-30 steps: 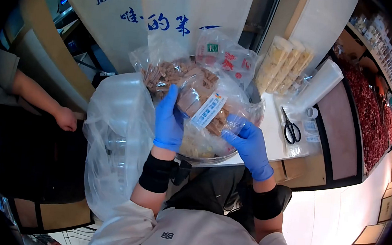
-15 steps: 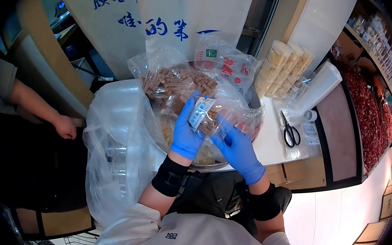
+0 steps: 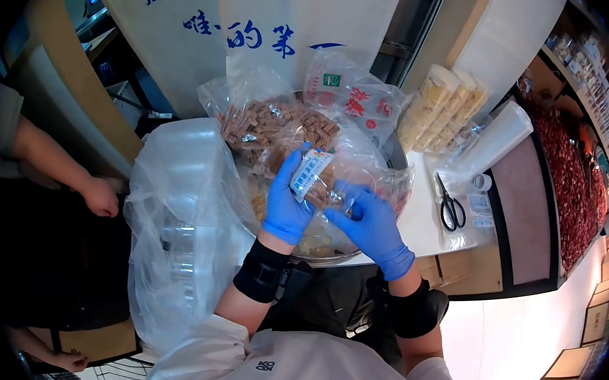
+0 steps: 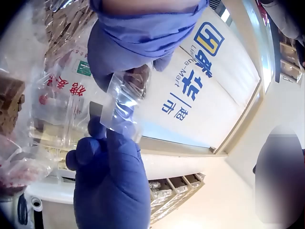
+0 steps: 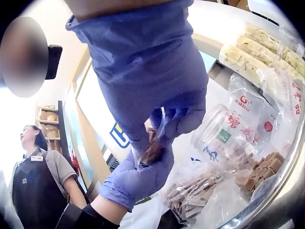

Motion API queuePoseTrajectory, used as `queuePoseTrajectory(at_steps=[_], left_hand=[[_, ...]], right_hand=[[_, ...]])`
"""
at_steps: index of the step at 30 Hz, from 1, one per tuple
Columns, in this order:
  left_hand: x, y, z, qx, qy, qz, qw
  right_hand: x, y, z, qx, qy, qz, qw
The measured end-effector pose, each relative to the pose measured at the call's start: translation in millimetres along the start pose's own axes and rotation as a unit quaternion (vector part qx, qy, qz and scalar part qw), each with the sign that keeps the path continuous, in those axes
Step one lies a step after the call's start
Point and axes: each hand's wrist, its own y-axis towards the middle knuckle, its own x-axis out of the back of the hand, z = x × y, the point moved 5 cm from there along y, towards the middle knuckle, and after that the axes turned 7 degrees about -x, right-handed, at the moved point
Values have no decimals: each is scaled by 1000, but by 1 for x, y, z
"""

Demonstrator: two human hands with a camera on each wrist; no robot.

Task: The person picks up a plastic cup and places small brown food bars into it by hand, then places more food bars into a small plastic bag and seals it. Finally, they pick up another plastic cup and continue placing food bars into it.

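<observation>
A small clear bag [image 3: 326, 195] with brown pieces inside and a white-and-blue label [image 3: 312, 174] is between my two blue-gloved hands. My left hand [image 3: 288, 207] grips it from the left, thumb side along the label. At its other end my right hand [image 3: 377, 229] pinches the loose clear film, which shows between the gloves in the left wrist view. Just beyond lies a larger open bag of brown stick-shaped pieces [image 3: 274, 126]. Both hands are over a round metal tray [image 3: 324, 260], with pale pieces [image 3: 314, 243] in its near part.
Scissors [image 3: 453, 206] and a tape roll [image 3: 482, 182] lie on the counter at right. Behind them are filled clear containers [image 3: 434, 103] and a plastic roll [image 3: 505, 135]. Plastic-wrapped containers [image 3: 181, 154] stand at left, beside another person's arm [image 3: 61, 161].
My left hand has shifted right under the bag, and the bag has turned and come closer to the right hand. Over the last half second the hands hardly moved.
</observation>
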Motion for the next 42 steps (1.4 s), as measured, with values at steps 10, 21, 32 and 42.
queuePoseTrajectory(at_steps=[10, 21, 32, 42], left_hand=[[9, 4, -1, -24, 5, -58, 998], [24, 3, -29, -66, 41, -95, 992], [56, 3, -41, -68, 52, -91, 992], [48, 1, -40, -88, 54, -196, 975]], right_hand=[[5, 4, 19, -19, -30, 9, 999], [53, 21, -6, -28, 76, -60, 995], [55, 54, -6, -42, -160, 168, 972], [23, 80, -23, 1, -302, 303, 904]])
